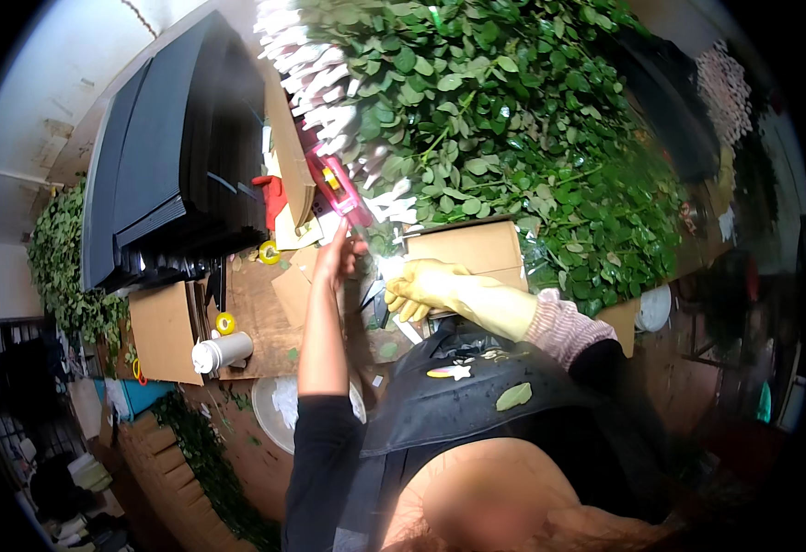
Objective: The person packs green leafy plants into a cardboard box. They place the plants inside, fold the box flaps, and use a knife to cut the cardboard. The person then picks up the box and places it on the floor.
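Observation:
My left hand [339, 257] is bare, its fingertips at the lower end of a pink tape dispenser [337, 186] that holds a yellow roll; whether it grips anything is unclear. My right hand [420, 284] wears a yellow rubber glove with a striped cuff. Its fingers are curled at the near left corner of a brown cardboard piece [472, 252], and glare hides what may be in them. Between the hands lies a bright, blurred patch, perhaps clear film. Beyond them lies a large heap of leafy green stems [486, 124], with white-wrapped ends [320, 83] along its left side.
Dark folded sheets [161, 138] are stacked at left, beside an upright cardboard board [292, 145]. A red cloth [271, 200], yellow tape rolls [269, 252] and a white bottle [222, 352] are on the wooden table [265, 297]. A round tub [275, 414] stands below the table edge.

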{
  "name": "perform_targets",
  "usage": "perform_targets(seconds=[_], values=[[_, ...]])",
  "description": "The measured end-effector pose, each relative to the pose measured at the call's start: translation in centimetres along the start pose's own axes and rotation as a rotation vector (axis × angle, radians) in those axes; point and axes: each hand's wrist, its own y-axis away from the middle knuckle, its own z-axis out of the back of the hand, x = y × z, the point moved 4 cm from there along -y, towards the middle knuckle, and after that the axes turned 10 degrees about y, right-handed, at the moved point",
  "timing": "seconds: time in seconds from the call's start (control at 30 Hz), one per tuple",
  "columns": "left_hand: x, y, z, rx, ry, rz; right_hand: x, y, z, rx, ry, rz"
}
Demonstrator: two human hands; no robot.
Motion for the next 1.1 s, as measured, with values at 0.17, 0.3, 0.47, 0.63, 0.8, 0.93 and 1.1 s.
perform_targets(seconds=[0.17, 0.3, 0.47, 0.63, 0.8, 0.93, 1.1], values=[[-2.0, -5.6, -0.5, -0.004, -0.174, -0.054, -2.2, -4.2, 1.1, 0.313, -0.251, 0.119], [-1.8, -4.2, -1.8, -0.083, -0.374, -0.053, -1.8, -3.6, 0.3, 0.107, 0.005, 0.196], [-5.0, 3.5, -11.5, 0.154, -0.317, -0.89, -2.4, 8.8, 0.8, -0.05, -0.227, 0.583], [-3.8, 7.9, -27.6, 0.135, -1.079, -1.488, -9.0, 19.0, 4.4, -0.109, -0.525, 0.673], [2.5, 3.1, -37.1, 0.096, -1.836, -1.113, -16.9, 19.1, 5.5, -0.547, -0.731, 0.339], [2.7, 1.6, -36.7, 0.036, -1.659, -0.996, -22.3, 13.4, 2.9, 0.179, -1.194, 0.428], [0.2, 4.5, -35.7, 0.169, -1.016, -1.253, -26.7, 9.6, 4.8, -0.094, -0.545, 0.374]])
